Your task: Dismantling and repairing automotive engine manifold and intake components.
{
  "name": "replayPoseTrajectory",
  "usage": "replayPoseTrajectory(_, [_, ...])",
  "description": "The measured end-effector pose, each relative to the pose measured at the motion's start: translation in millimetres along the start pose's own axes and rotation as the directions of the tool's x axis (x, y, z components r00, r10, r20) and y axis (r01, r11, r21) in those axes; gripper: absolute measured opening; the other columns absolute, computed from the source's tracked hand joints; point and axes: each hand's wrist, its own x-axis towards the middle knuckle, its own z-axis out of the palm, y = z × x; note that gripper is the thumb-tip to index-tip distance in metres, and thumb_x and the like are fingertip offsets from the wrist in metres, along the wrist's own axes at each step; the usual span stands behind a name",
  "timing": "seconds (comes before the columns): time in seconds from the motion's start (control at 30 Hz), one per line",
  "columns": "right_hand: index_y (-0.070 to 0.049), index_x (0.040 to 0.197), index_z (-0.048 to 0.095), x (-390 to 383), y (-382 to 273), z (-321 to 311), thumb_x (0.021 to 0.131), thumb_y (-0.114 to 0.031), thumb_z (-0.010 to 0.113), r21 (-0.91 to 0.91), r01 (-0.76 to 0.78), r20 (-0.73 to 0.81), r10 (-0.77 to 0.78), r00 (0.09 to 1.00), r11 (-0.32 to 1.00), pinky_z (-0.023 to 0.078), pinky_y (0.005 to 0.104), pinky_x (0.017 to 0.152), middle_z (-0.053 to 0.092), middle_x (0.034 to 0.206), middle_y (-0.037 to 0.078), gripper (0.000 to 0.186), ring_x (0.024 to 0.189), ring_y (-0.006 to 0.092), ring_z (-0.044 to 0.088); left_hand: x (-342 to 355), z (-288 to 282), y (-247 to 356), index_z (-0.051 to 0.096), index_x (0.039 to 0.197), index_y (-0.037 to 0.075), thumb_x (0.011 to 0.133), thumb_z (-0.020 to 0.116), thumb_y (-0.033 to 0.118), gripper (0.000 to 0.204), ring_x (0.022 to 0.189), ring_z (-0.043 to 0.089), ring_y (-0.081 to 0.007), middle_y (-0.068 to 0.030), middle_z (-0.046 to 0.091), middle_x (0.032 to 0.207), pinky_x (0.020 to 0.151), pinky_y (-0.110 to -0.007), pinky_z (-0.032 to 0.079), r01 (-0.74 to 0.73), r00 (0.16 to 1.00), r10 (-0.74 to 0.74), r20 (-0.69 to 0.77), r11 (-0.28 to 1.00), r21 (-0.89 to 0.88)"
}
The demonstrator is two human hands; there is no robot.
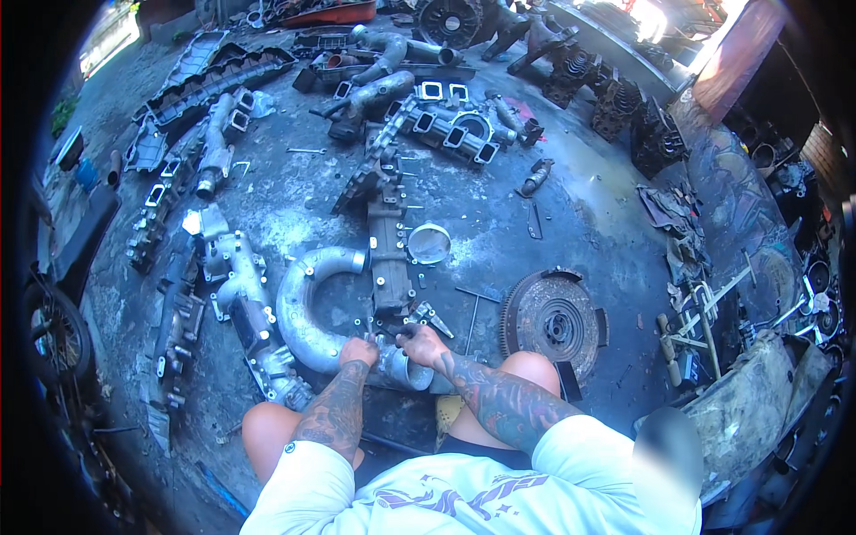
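Observation:
A large silver U-shaped pipe (292, 308) lies on the floor in front of me, its near end running under my hands to a wide round opening (415, 374). My left hand (358, 351) is closed on top of this near end; what its fingers grip is hidden. Just to the right, my right hand (421, 345) is closed with its fingertips pinched together, and anything in them is too small to make out. Right beyond both hands stretches a long grey metal housing (390, 276). Small bolts and a pointed metal bracket (432, 319) lie around its near end.
A toothed flywheel (555, 323) lies to the right, beside a T-handle wrench (473, 312). Silver manifolds (245, 290) line the left. A round ring (430, 243) sits beyond the hands. Further out are more manifolds (455, 134), a spanner (306, 150) and engine parts (615, 107).

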Motion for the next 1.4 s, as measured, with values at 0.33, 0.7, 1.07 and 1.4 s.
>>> replayPoseTrajectory(0.33, [0.003, 0.103, 0.059, -23.0, 16.0, -16.5, 0.085, -0.023, 0.055, -0.088, 0.128, -0.059, -0.133, 0.989, 0.988, 0.047, 0.0353, 0.076, 0.064, 0.089, 0.020, 0.032, 0.084, 0.0290, 0.062, 64.9, 44.4, -38.2, 0.063, 0.103, 0.003, 0.085, 0.048, 0.043, 0.046, 0.105, 0.055, -0.0339, -0.0195, 0.061, 0.107, 0.088, -0.039, 0.044, -0.035, 0.993, 0.056, 0.101, 0.979, -0.199])
replayPoseTrajectory(0.7, [0.002, 0.107, 0.058, -50.6, 5.1, -11.4, 0.087, -0.034, 0.053, -0.044, 0.116, -0.160, -0.121, 0.980, 0.992, 0.046, 0.0377, 0.079, 0.064, 0.096, 0.021, 0.041, 0.094, 0.0328, 0.061, -54.7, -20.6, 31.4, 0.048, 0.097, 0.001, 0.087, 0.044, 0.021, 0.022, 0.079, 0.060, -0.0419, -0.0256, 0.061, 0.082, 0.069, -0.050, 0.046, -0.497, 0.837, 0.499, -0.226, 0.865, 0.070])
replayPoseTrajectory(1.07, [0.002, 0.097, 0.058, -63.6, -11.1, -10.9, 0.089, -0.031, 0.048, -0.022, 0.080, -0.504, -0.080, 0.860, 0.997, 0.047, 0.0454, 0.071, 0.061, 0.084, 0.026, 0.035, 0.082, 0.0418, 0.059, -78.6, -6.0, 14.3, 0.050, 0.116, 0.006, 0.081, 0.056, 0.020, 0.037, 0.100, 0.054, -0.0373, -0.0177, 0.055, 0.112, 0.084, -0.045, 0.045, -0.680, 0.715, 0.697, -0.062, 0.712, 0.175])
replayPoseTrajectory(1.4, [0.001, 0.093, 0.058, -74.2, -8.5, -13.7, 0.087, -0.028, 0.050, -0.081, 0.190, -0.397, -0.207, 0.894, 0.978, 0.047, 0.0428, 0.066, 0.062, 0.079, 0.023, 0.030, 0.075, 0.0405, 0.060, -71.5, -26.8, 5.7, 0.054, 0.112, 0.013, 0.086, 0.051, 0.029, 0.030, 0.103, 0.056, -0.0328, -0.0149, 0.057, 0.111, 0.085, -0.044, 0.045, -0.347, 0.923, 0.384, -0.018, 0.852, 0.392])
